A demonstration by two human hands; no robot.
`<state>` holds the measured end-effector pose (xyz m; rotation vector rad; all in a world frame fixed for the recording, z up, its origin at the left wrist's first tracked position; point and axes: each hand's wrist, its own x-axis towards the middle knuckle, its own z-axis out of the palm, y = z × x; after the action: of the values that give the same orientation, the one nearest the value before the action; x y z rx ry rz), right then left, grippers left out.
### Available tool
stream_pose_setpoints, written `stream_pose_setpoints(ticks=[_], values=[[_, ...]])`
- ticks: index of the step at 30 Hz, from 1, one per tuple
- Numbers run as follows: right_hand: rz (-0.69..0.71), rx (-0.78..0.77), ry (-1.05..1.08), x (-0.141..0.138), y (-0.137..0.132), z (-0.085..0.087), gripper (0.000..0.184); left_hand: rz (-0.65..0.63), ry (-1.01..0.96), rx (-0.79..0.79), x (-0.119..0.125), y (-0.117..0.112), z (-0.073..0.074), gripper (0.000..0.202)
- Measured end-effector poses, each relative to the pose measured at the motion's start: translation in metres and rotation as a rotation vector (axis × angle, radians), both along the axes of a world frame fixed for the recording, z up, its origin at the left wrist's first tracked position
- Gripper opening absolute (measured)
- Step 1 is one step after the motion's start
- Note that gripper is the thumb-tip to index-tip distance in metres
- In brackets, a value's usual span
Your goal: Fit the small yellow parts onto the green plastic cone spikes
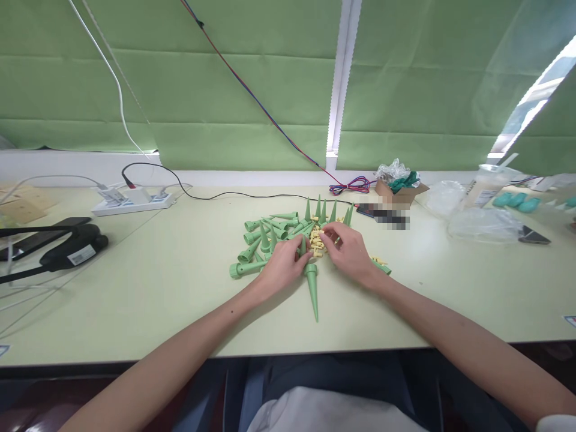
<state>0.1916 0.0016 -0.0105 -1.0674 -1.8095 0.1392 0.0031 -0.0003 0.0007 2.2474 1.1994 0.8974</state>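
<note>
My left hand (pixel 288 262) is closed around a green plastic spike (pixel 303 243), held upright with its tip up. Just to the right, my right hand (pixel 348 251) reaches into a heap of small yellow plastic pieces (pixel 317 241). Its thumb and index finger pinch at one of these pieces, partly hidden by the fingertips. A loose green spike (pixel 312 291) lies below my hands, pointing toward me. More green spikes (pixel 252 268) are jumbled left of my left hand. Behind the yellow heap, several green spikes (pixel 318 210) stand with their tips up.
A cardboard box (pixel 400 195) with plastic wrapping stands behind on the right. A dark, blurred-out object (pixel 384 215) lies before it. Farther right are a plastic cup (pixel 483 187) and clear bags (pixel 483 225). A power strip (pixel 134 203) and black headset-like gear (pixel 78 247) lie left.
</note>
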Motion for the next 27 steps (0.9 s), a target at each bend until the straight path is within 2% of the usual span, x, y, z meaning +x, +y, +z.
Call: stream_pose_setpoints(ticks=[8,12,15,19,23,27], values=[[-0.040,-0.008,0.000,0.003,0.002,0.000,0.013,-0.016,-0.039,-0.059,0.000,0.000,0.000,0.010],[-0.111,-0.027,-0.020,0.007,0.007,-0.002,0.010,-0.089,-0.099,-0.113,0.001,0.001,-0.002,0.008],[-0.170,-0.049,-0.094,0.012,0.011,-0.003,0.008,-0.146,-0.157,-0.167,0.002,0.001,-0.003,0.006],[-0.241,-0.131,-0.261,0.016,0.013,-0.001,0.008,-0.157,-0.151,-0.188,0.003,0.001,-0.003,0.007],[-0.252,-0.242,-0.441,0.016,0.012,0.003,0.014,-0.139,-0.092,-0.180,0.003,0.001,-0.001,0.007],[-0.250,-0.275,-0.485,0.015,0.012,0.003,0.012,-0.128,-0.056,-0.150,0.002,0.001,-0.002,0.009]])
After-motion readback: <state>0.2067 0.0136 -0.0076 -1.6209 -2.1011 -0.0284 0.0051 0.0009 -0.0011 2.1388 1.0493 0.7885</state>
